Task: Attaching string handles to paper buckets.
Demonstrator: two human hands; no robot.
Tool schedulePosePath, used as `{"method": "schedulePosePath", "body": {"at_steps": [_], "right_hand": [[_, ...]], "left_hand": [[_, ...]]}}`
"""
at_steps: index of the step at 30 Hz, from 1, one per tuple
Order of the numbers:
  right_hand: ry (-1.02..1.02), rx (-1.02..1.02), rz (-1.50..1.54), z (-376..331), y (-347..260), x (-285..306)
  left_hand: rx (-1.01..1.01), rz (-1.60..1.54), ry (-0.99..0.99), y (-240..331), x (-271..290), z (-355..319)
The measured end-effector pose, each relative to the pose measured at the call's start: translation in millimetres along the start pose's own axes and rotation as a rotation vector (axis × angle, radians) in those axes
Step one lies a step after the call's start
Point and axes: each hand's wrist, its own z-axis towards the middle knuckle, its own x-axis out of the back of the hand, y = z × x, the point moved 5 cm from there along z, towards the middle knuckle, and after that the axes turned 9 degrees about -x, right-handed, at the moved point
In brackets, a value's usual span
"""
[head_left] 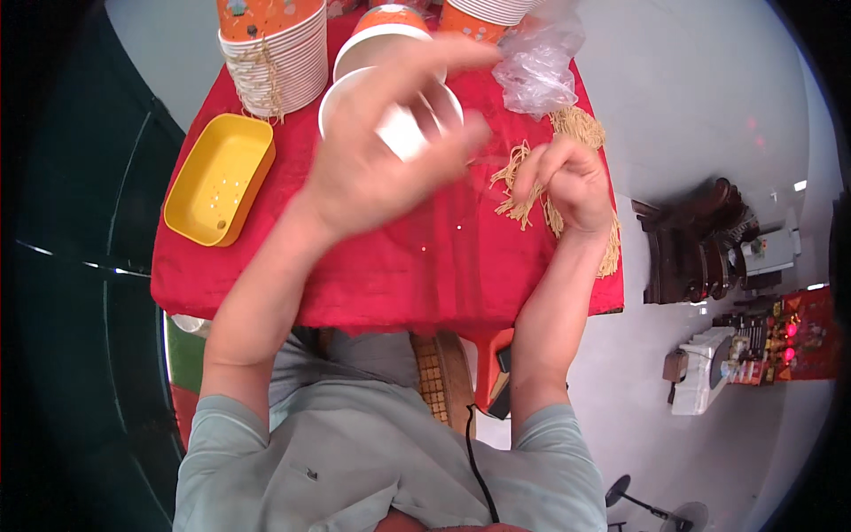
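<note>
My left hand [377,146] is raised over the red-covered table, blurred by motion, its thumb and fingers apart. Behind it is a white-lined paper bucket [332,111], partly hidden by the hand. My right hand [572,182] is at the table's right side with its fingers curled in; whatever they may hold cannot be made out. Around and beneath it lie bunches of tan cords [581,126], loose ends spreading toward the middle. A second paper bucket [359,58] with an orange outside stands just beyond the first.
A tall stack of paper buckets [279,66], with tan cords hanging on it, stands at the far left. Nearer is a yellow plastic tray [177,199] holding small bits. A crumpled clear plastic bag [541,75] and another bucket stack [474,22] are at the far right.
</note>
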Motion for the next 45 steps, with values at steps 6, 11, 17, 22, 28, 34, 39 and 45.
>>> {"method": "schedulePosePath", "body": {"at_steps": [6,11,17,22,28,34,39,45], "right_hand": [[-0.007,-0.301,0.058,-4.8,-0.1,-13.8],[0.021,-0.359,-0.01,2.8,15.0,-1.7],[0.105,-0.419,-0.004,10.9,45.6,22.5],[0.207,-0.491,-0.03,10.0,65.4,40.9],[0.236,-0.543,-0.14,14.0,87.8,53.7],[0.31,-0.509,-0.211,14.7,97.7,64.4],[0.368,-0.522,-0.281,14.6,102.9,67.8],[0.42,-0.522,-0.423,6.6,101.9,77.6]], "left_hand": [[0.601,-0.239,-0.292,6.7,-76.4,-57.9],[0.98,-0.453,-0.28,-4.3,-77.5,-97.7],[1.071,-0.486,-0.173,10.9,-48.7,-130.2],[1.148,-0.409,-0.056,15.1,-24.7,-151.2],[1.073,-0.174,-0.02,12.6,-9.0,-163.9],[1.086,0.043,-0.216,11.8,9.6,-179.2],[1.046,0.102,-0.151,16.9,12.4,-177.2],[1.099,0.255,-0.271,10.8,18.0,-177.7]]}}
